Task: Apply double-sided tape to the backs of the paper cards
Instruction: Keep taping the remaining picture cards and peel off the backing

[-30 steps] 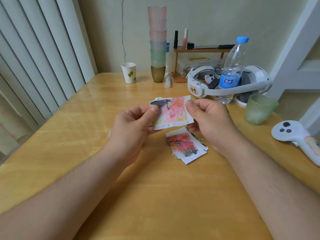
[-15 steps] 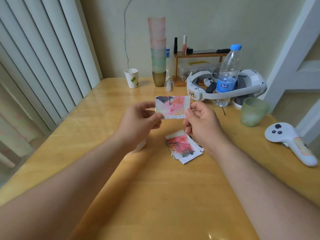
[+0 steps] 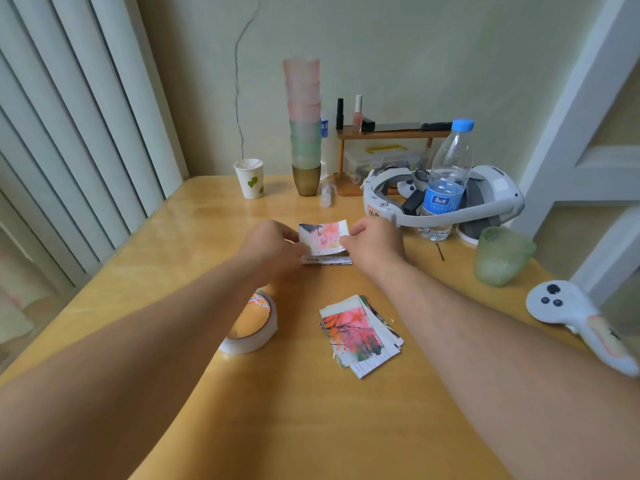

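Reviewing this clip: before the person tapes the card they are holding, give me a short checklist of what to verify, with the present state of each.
1. Card held by both hands: ok, left hand and right hand pinch its sides.
2. Back of card turned up for taping: not ok, the printed side faces the camera.
3. Tape roll within reach: ok, on the table beside the left forearm.
4. A hand free to take the tape: not ok, both hold the card.
5. Remaining card pile out of the way: ok, lying nearer the person.
6. Tape already on the back: cannot tell.
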`<state>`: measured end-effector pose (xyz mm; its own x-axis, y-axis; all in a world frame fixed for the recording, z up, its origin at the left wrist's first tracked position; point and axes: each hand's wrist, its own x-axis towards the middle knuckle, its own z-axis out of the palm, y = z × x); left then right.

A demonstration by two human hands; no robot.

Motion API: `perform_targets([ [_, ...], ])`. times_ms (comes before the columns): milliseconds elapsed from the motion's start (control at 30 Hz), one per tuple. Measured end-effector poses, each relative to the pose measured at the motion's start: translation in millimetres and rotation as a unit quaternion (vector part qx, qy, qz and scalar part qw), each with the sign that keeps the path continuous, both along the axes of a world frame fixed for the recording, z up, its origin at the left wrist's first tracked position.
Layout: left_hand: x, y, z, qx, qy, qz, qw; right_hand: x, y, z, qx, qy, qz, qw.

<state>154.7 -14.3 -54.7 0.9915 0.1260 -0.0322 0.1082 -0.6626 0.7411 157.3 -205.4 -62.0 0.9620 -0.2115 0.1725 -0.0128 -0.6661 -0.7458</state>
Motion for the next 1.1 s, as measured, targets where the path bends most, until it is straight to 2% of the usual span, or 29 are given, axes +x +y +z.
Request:
perform_targets([
  [333, 14.3, -5.8, -11.7, 0.057, 0.018, 0.02, 0.998, 9.1, 8.3, -20.0, -0.141, -0.013, 0.006, 0.99],
  [467, 17.8, -4.2, -11.1, 0.031, 0.044, 0.028, 0.998, 9.7, 9.4, -22.9, -0.164, -0.022, 0.011, 0.986],
  [867, 19.5, -5.1, -10.8, 0.048, 0.076, 0.024, 0.996, 11.4, 9.3, -24.3, -0.193, -0.027, 0.033, 0.98],
  [967, 22.3, -3.6, -12.5, 0.068, 0.073, 0.029, 0.995, 13.9, 12.0, -22.8, -0.246, -0.003, 0.042, 0.968],
  [1100, 25.4, -0.7, -13.1, 0.066, 0.082, 0.02, 0.994, 13.6, 13.5, -16.4, -0.253, 0.023, 0.04, 0.966],
])
